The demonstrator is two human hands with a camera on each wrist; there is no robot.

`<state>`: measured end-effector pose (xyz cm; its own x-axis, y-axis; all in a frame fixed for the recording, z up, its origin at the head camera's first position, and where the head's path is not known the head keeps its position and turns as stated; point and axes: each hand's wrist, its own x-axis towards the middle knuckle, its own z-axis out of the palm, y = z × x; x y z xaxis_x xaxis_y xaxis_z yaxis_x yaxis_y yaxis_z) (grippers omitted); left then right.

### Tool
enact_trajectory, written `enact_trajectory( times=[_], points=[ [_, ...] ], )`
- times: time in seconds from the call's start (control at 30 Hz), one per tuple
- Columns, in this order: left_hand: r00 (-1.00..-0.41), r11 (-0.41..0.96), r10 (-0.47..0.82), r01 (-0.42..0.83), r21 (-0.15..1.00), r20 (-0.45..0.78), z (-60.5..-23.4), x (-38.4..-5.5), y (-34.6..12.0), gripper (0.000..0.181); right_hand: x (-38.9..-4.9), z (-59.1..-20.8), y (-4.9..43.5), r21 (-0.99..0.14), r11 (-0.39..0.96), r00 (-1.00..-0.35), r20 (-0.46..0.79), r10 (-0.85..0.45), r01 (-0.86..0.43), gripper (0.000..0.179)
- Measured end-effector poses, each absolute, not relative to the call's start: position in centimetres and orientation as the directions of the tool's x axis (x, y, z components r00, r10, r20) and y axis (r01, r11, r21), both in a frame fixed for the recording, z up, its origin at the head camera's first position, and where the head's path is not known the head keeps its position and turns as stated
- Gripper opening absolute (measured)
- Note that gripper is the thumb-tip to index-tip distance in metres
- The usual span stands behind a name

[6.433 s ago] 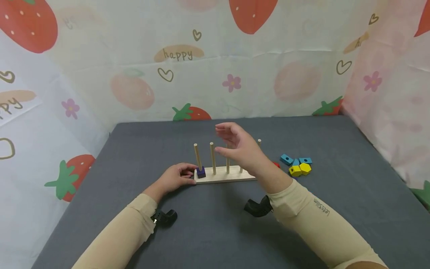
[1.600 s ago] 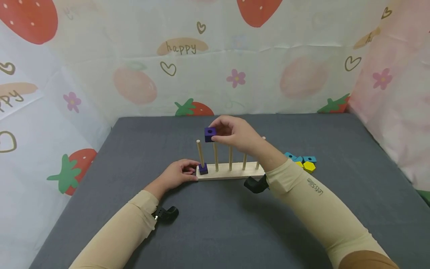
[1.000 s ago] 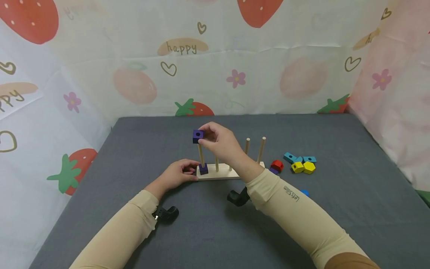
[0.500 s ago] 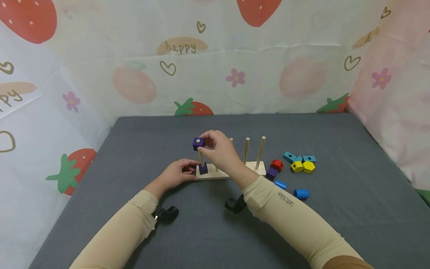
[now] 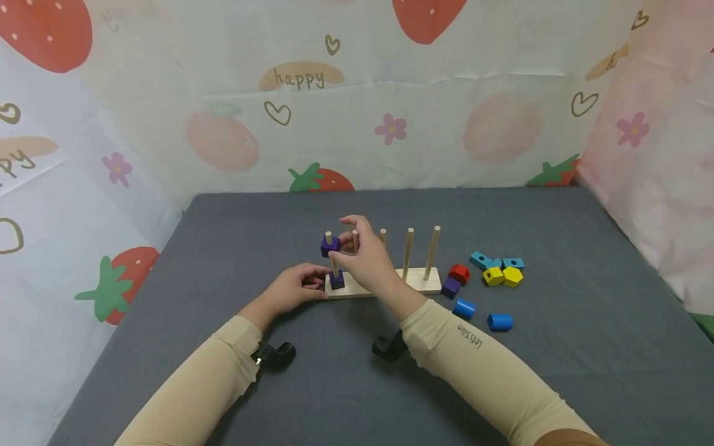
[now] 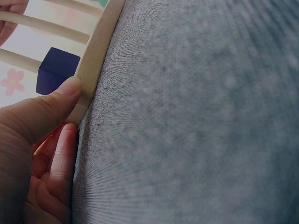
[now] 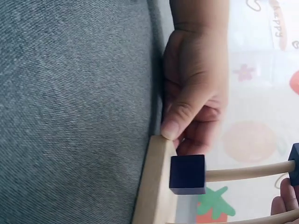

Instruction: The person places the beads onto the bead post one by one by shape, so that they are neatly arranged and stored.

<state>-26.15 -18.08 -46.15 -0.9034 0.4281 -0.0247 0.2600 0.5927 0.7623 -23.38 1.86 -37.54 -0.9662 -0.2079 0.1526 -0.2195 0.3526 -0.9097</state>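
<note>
My left hand (image 5: 297, 286) grips the left end of a wooden peg board (image 5: 422, 282), its thumb along the edge in the left wrist view. One purple square block (image 5: 337, 280) sits at the foot of the leftmost peg; in the right wrist view this block (image 7: 188, 174) lies against the base. A second purple block (image 5: 330, 246) is threaded on the same peg, below the peg's tip and apart from the lower block. My right hand (image 5: 365, 260) is beside this upper block, thumb at its lower corner and index finger lifted away from it.
Right of the board lie a purple block (image 5: 450, 287), a red block (image 5: 460, 274), two blue cylinders (image 5: 500, 321), yellow hexagonal blocks (image 5: 512, 277) and light-blue blocks (image 5: 480, 260). Several bare upright pegs (image 5: 432, 251) rise from the board.
My right hand carried a second purple block left and over the leftmost peg. The block has slid down past the peg's tip, and the index finger has lifted. My left hand stays put.
</note>
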Motion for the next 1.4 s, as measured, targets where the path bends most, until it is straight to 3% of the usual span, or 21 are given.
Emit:
enact_trajectory(
  times=[0.43, 0.9, 1.4],
  points=[
    [-0.914, 0.595, 0.406, 0.247, 0.765, -0.021, -46.2, -26.0, -18.1, 0.047, -23.4, -40.1, 1.4, -0.908, 0.412, -0.989, 0.016, -0.144, -0.075, 0.024],
    [-0.912, 0.561, 0.409, 0.231, 0.795, -0.023, -46.1, -26.0, -17.9, 0.050, -23.6, -42.5, 1.5, -0.922, 0.388, -0.989, -0.048, -0.141, -0.010, 0.027],
    [-0.913, 0.575, 0.408, 0.239, 0.782, -0.020, -46.0, -26.0, -17.9, 0.050, -23.5, -42.2, 1.6, -0.933, 0.360, -0.985, -0.052, -0.164, -0.011, 0.034]
  ],
)
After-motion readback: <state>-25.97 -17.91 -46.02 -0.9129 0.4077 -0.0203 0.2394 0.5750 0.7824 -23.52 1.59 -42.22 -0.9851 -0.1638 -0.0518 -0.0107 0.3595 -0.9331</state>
